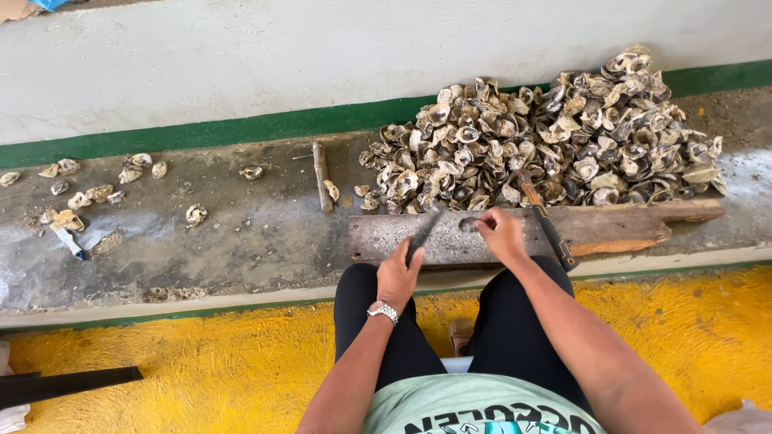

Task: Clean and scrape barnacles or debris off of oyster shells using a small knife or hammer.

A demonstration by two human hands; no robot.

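My left hand (397,276) grips a dark metal bar (424,231) that slants up over a worn wooden plank (611,228). My right hand (502,231) pinches a small oyster shell (469,223) against the plank, just right of the bar's tip. A big heap of grey oyster shells (547,137) rises right behind the plank. A hammer with a wooden handle (549,229) lies across the plank beside my right wrist. A watch sits on my left wrist.
Scattered loose shells (96,189) and a small knife with a blue and white handle (67,240) lie at the left on the grey concrete ledge. A short wooden stick (322,175) lies mid-ledge. Yellow floor (201,362) is below, with a dark bar (64,384) at the lower left.
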